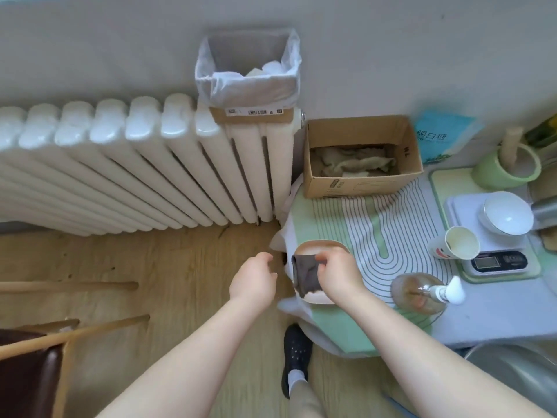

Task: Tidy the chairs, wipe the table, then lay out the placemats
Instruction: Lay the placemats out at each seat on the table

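A dark grey folded cloth point(306, 274) lies over a small beige tray-like holder point(316, 245) at the left edge of the table. My right hand point(339, 273) pinches the cloth's top edge with curled fingers. My left hand point(254, 280) hovers just left of the cloth, beyond the table's edge, fingers loosely curled and holding nothing. The table wears a green and white striped covering point(379, 224). A brown-seated chair point(27, 375) with pale wooden legs stands at the lower left.
On the table stand an open cardboard box point(361, 182) with rags, a paper cup point(455, 244), a white bowl point(508, 214) on a kitchen scale point(497, 262), a spray bottle point(422, 292) and a green mug point(506, 165). A white radiator point(120, 164) and lined bin point(248, 76) stand behind.
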